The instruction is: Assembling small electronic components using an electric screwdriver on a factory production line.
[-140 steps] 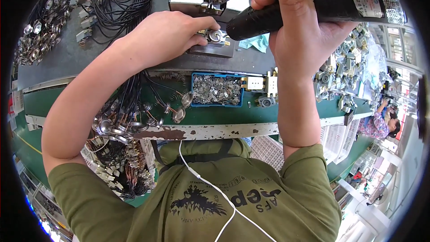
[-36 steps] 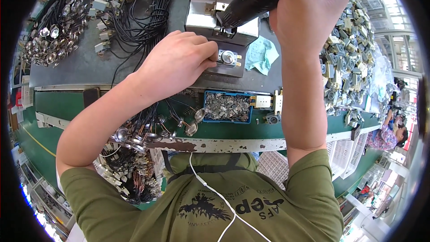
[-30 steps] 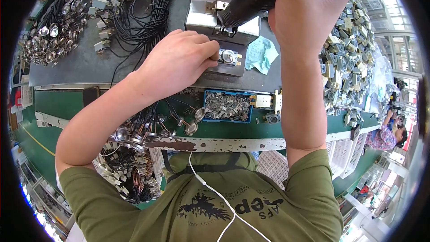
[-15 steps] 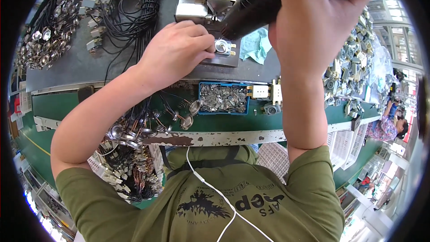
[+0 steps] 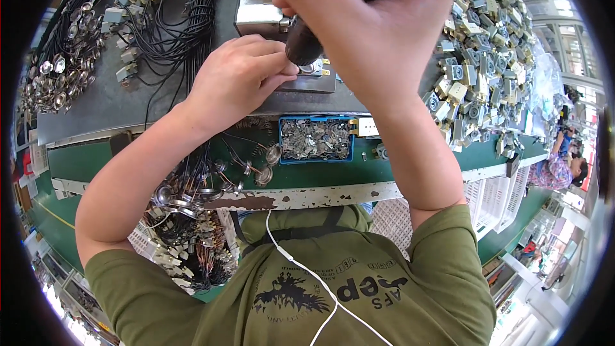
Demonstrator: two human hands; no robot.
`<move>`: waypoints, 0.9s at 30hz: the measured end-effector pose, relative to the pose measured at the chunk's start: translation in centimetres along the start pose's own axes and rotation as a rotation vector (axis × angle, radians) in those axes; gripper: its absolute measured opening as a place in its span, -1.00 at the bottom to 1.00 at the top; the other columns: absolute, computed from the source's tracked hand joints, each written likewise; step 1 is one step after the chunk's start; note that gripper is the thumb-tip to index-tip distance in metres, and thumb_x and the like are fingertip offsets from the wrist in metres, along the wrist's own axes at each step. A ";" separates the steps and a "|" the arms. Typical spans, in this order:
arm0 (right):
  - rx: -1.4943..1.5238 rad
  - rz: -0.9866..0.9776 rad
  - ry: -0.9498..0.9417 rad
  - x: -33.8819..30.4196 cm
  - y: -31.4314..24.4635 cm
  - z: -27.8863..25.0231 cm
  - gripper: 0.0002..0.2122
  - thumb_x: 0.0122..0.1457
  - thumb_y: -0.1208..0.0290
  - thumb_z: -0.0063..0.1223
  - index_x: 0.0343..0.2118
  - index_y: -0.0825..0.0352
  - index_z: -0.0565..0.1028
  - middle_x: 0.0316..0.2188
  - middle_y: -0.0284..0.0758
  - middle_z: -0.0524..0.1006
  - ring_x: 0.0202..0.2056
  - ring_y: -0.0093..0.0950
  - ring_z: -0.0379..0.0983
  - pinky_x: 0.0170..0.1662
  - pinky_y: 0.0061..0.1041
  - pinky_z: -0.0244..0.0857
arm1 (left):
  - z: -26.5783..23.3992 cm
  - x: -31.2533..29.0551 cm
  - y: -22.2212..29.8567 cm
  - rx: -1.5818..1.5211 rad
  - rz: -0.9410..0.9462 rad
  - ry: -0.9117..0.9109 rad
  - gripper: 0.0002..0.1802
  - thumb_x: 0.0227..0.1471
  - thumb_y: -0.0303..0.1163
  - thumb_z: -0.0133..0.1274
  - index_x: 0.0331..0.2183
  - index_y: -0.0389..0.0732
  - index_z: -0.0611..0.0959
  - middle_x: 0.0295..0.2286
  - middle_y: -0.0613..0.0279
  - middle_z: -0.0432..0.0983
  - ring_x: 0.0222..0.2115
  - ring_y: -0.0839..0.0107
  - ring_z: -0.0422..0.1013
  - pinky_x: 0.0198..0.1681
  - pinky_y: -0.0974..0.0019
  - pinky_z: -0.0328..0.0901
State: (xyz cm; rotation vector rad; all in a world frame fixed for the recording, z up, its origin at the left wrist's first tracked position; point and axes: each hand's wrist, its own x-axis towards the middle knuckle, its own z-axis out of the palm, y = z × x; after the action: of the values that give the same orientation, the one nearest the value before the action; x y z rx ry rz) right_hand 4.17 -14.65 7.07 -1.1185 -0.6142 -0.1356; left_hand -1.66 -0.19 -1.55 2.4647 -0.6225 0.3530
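Note:
My right hand (image 5: 378, 38) is wrapped round a black power screwdriver (image 5: 303, 43), whose dark nose points down and left. That nose sits over a small round metal part with brass-coloured tabs (image 5: 315, 69). The part rests on a metal block (image 5: 307, 84), and the screwdriver covers much of it. From the left, my left hand (image 5: 237, 70) pinches at the part's side with thumb and forefinger. Its fingertips lie right beside the tool's nose. Behind the block stands a metal fixture (image 5: 255, 14), partly hidden by my right hand.
A blue tray (image 5: 281, 144) of small metal pieces is at the bench's near side, with a cream switch-like block (image 5: 368, 127) beside it. Many similar units (image 5: 477, 70) are heaped at right. Bundled black wires (image 5: 200, 22) and round metal discs (image 5: 61, 64) lie at left.
My right hand and the screwdriver have come left and down, bringing the nose onto the part. My left hand stays at the part. The view has shifted slightly.

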 end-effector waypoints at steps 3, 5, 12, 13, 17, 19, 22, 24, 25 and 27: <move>-0.050 -0.036 -0.069 1.4 0.5 -0.6 -0.38 0.04 0.70 0.34 0.12 0.44 0.21 -0.17 -0.19 0.54 -0.20 -0.47 0.59 -0.19 -0.51 0.54 | 0.0 0.0 -0.1 0.013 0.002 -0.010 -0.90 -0.03 -0.44 0.25 -0.40 -0.20 0.65 -0.39 0.26 0.59 -0.30 0.20 0.51 -0.18 0.14 0.43; -0.300 -0.510 -0.321 3.6 1.7 -1.1 -0.35 0.02 0.67 0.36 0.14 0.46 0.20 -0.12 -0.19 0.51 -0.16 -0.47 0.58 -0.16 -0.50 0.53 | -0.1 0.1 -0.3 -0.009 0.013 -0.012 -0.84 -0.01 -0.41 0.27 -0.37 -0.21 0.62 -0.38 0.21 0.57 -0.28 0.15 0.51 -0.17 0.11 0.42; -0.174 0.006 -0.149 0.6 1.3 -0.8 -0.52 0.00 0.69 0.38 -0.03 0.52 0.37 -0.28 -0.20 0.61 -0.29 -0.45 0.64 -0.24 -0.52 0.56 | 1.5 0.3 -1.5 -0.032 -0.200 -0.062 -0.68 0.06 -0.25 0.26 -0.28 -0.23 0.53 -0.36 0.12 0.55 -0.23 0.06 0.52 -0.16 0.06 0.42; -0.114 -0.368 -0.279 2.5 3.5 -1.5 -0.55 0.00 0.70 0.38 -0.06 0.54 0.39 -0.32 -0.20 0.62 -0.32 -0.44 0.65 -0.26 -0.53 0.56 | 1.4 0.6 -1.7 -0.029 -0.183 -0.110 -0.67 0.08 -0.22 0.24 -0.26 -0.23 0.54 -0.36 0.12 0.56 -0.22 0.07 0.52 -0.16 0.06 0.42; -0.186 0.044 -0.169 -0.2 0.2 -0.1 -0.58 0.00 0.70 0.37 -0.08 0.55 0.41 -0.35 -0.21 0.63 -0.36 -0.42 0.66 -0.28 -0.52 0.58 | 1.5 0.3 -2.4 -0.013 -0.154 -0.137 -0.65 0.10 -0.17 0.22 -0.23 -0.23 0.54 -0.35 0.13 0.58 -0.22 0.08 0.54 -0.17 0.07 0.44; -0.139 0.008 -0.169 -0.3 0.5 0.0 -0.57 0.01 0.69 0.38 -0.07 0.54 0.40 -0.35 -0.21 0.64 -0.36 -0.42 0.66 -0.28 -0.52 0.58 | 1.7 0.3 -2.4 -0.018 -0.137 -0.105 -0.65 0.09 -0.18 0.22 -0.22 -0.23 0.54 -0.35 0.13 0.59 -0.23 0.08 0.54 -0.17 0.07 0.44; -0.210 -0.028 -0.238 0.0 -0.4 -0.5 -0.50 0.02 0.67 0.39 0.00 0.51 0.35 -0.33 -0.20 0.64 -0.33 -0.41 0.66 -0.25 -0.51 0.57 | 1.0 0.7 -1.5 -0.048 -0.148 -0.118 -0.65 0.09 -0.19 0.22 -0.22 -0.24 0.56 -0.35 0.14 0.59 -0.23 0.08 0.54 -0.17 0.07 0.45; -0.323 -0.029 -0.308 0.0 -0.4 -0.3 -0.44 0.01 0.66 0.39 0.05 0.50 0.32 -0.32 -0.19 0.64 -0.30 -0.41 0.66 -0.22 -0.50 0.57 | 0.7 0.5 -1.3 -0.067 -0.180 -0.165 -0.66 0.09 -0.19 0.22 -0.23 -0.24 0.57 -0.36 0.14 0.59 -0.23 0.08 0.54 -0.17 0.08 0.44; -0.222 -0.092 -0.175 -0.1 0.3 0.1 -0.45 0.01 0.65 0.41 0.05 0.49 0.34 -0.30 -0.19 0.64 -0.26 -0.43 0.65 -0.18 -0.50 0.57 | 1.1 0.1 -1.6 0.004 -0.145 -0.153 -0.67 0.09 -0.20 0.22 -0.21 -0.23 0.59 -0.35 0.15 0.58 -0.24 0.08 0.54 -0.18 0.08 0.44; -0.187 0.013 -0.107 0.4 -0.7 -0.3 -0.48 0.03 0.59 0.40 0.06 0.48 0.40 -0.22 -0.19 0.65 -0.20 -0.46 0.63 -0.10 -0.46 0.54 | 0.4 0.5 -1.3 0.082 -0.101 -0.137 -0.68 0.09 -0.21 0.23 -0.20 -0.22 0.62 -0.34 0.16 0.58 -0.25 0.09 0.54 -0.19 0.09 0.44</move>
State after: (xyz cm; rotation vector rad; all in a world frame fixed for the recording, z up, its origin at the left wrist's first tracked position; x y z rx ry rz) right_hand 4.36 -15.18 7.80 -1.3171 -0.7002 -0.1247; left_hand -0.54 0.30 -2.30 2.6040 -0.5462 0.1747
